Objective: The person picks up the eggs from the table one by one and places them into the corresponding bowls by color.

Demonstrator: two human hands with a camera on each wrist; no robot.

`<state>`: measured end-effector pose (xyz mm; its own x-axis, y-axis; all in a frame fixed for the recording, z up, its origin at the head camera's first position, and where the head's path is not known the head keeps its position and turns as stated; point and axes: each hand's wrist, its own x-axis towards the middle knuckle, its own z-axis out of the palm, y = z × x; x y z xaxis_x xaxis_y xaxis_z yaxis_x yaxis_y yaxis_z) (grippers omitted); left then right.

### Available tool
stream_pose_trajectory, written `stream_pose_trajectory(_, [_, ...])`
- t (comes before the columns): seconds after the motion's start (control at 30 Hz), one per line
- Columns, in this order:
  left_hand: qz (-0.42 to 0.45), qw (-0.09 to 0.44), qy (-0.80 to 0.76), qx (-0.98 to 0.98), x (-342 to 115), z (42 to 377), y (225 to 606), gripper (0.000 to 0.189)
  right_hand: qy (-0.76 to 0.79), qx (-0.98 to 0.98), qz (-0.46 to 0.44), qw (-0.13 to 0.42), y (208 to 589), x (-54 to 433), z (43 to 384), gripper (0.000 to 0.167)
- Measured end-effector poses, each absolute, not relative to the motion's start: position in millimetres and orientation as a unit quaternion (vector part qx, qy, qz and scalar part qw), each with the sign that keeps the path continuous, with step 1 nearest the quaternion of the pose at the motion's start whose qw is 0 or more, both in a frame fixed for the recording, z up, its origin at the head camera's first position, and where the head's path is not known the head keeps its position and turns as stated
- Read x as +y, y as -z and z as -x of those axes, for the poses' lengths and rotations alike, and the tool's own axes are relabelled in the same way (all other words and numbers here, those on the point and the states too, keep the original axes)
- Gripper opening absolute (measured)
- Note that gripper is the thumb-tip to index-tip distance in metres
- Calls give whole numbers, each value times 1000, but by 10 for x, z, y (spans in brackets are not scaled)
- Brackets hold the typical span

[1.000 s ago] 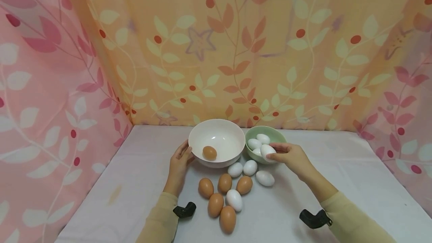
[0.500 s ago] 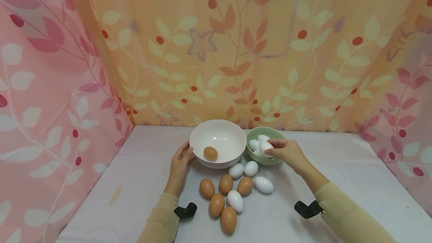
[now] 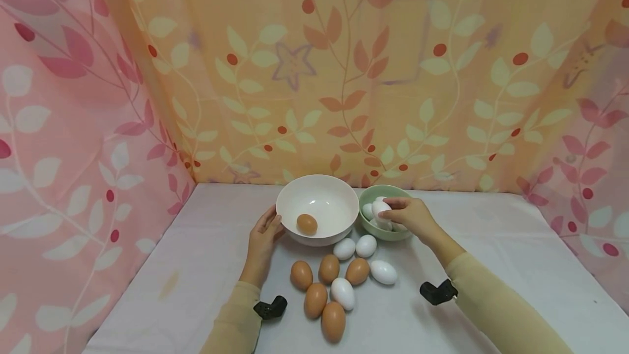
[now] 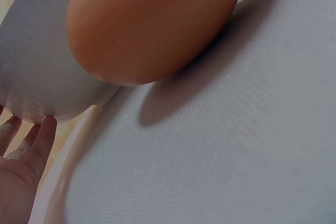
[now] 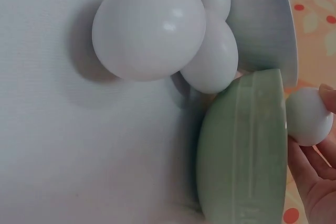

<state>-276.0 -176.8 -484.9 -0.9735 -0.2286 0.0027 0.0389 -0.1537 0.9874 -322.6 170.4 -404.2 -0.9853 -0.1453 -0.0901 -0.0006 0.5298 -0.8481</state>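
My right hand (image 3: 410, 216) pinches a white egg (image 5: 308, 116) between thumb and fingers, over the green bowl (image 3: 365, 227). Several other white eggs lie in that bowl, partly hidden by the held one. A larger white bowl (image 3: 326, 195) stands just to its left, with one brown egg (image 3: 307, 224) inside. At the white bowl's left side is my left hand (image 3: 260, 245). In the left wrist view its fairly straight fingers (image 4: 47, 129) rest against the outer wall of this bowl.
Several brown eggs (image 3: 315, 300) and white eggs (image 3: 342, 294) lie on the white tablecloth (image 3: 196, 288) in front of the bowls, between my forearms. One white egg (image 3: 384, 272) lies at the right of this group. A patterned curtain (image 3: 295, 97) rises behind the table.
My right hand has moved left over the green bowl with the white egg. On the table, the rightmost white egg has rolled slightly nearer to me. My left hand stays at the white bowl.
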Motion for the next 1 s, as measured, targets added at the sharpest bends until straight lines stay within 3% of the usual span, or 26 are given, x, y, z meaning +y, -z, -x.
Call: stream_pose_trajectory(1.0, [-71,93,755,-645,-1768,2754,4855,53,450,889,-8,91,4121,1506,3449,54])
